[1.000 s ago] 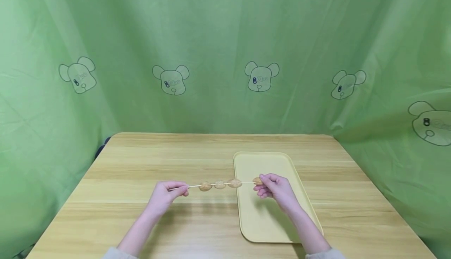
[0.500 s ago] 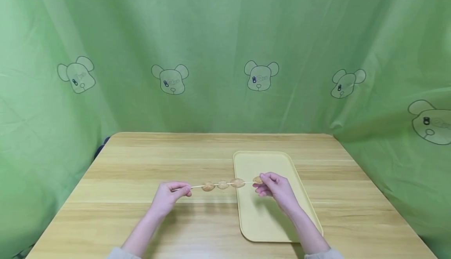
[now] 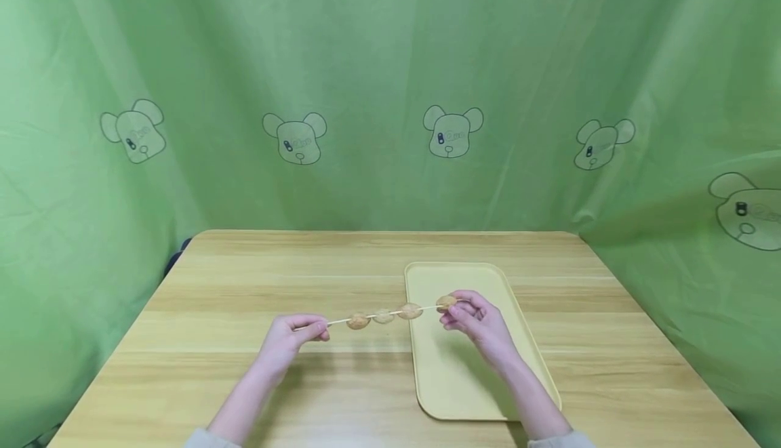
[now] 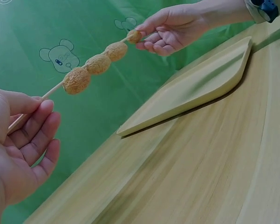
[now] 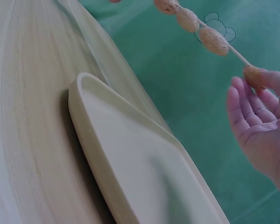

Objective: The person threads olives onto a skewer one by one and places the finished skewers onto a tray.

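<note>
A thin wooden skewer (image 3: 337, 322) is held in the air with several brown, wrinkled balls threaded along it, like fried meatballs. My left hand (image 3: 291, 339) pinches its left end between thumb and fingers. Three balls sit close together mid-skewer, among them the middle ball (image 4: 98, 64). Set apart at the right end is one more ball (image 5: 254, 77), pinched between thumb and fingers by my right hand (image 3: 482, 326). The skewer slopes slightly up toward the right. Part of that end ball is hidden by the fingers.
Under the right hand, a pale yellow rectangular tray (image 3: 464, 394) lies on the wood-grain table (image 3: 244, 272), its raised rim showing in both wrist views. A green curtain (image 3: 378, 48) printed with bear heads hangs behind and at both sides.
My right hand has risen a little with the end ball, and its grip has shifted, the thumb now lower on the ball. The left hand edged right, then slightly back, with the skewer.
</note>
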A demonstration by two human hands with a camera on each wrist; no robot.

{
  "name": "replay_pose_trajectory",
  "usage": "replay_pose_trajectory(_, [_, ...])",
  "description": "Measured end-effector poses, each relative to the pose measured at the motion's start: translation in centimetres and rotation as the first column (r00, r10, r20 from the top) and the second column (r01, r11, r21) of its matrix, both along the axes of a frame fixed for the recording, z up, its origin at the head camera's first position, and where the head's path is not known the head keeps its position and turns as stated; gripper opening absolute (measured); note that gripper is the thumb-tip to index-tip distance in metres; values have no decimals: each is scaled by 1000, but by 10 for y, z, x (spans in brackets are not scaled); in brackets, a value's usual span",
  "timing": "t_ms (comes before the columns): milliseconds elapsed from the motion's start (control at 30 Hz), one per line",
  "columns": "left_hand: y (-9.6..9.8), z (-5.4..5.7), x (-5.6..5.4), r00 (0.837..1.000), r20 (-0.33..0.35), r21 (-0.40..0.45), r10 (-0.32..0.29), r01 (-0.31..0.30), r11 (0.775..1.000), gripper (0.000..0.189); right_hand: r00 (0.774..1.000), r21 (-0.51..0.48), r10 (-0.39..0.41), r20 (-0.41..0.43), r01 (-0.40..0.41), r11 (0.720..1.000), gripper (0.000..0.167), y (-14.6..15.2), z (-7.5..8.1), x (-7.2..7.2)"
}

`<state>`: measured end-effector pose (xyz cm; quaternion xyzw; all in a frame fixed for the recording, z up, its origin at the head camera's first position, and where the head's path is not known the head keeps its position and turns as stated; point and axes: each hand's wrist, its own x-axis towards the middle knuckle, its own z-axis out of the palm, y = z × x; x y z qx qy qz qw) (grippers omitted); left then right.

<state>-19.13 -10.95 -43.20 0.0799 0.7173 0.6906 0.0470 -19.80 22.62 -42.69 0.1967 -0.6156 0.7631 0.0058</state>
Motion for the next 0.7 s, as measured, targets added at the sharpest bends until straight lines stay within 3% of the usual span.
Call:
replay_pose_trajectory(267, [-1,2,2,1000,-1,20,-5,5,1000,27,999,-114,2,-49,-8,994,20,-9,5,1])
replay_pose_trajectory(533, [0,4,3,999,-2,25,39,-39,999,22,996,-86,-32,-87,25,996,23,-12,6,2])
replay_pose_trajectory(700, [0,5,4,999,-16,20,42,-42,999,21,991,-108,-12,-130,-2,994,25,-12,4,1])
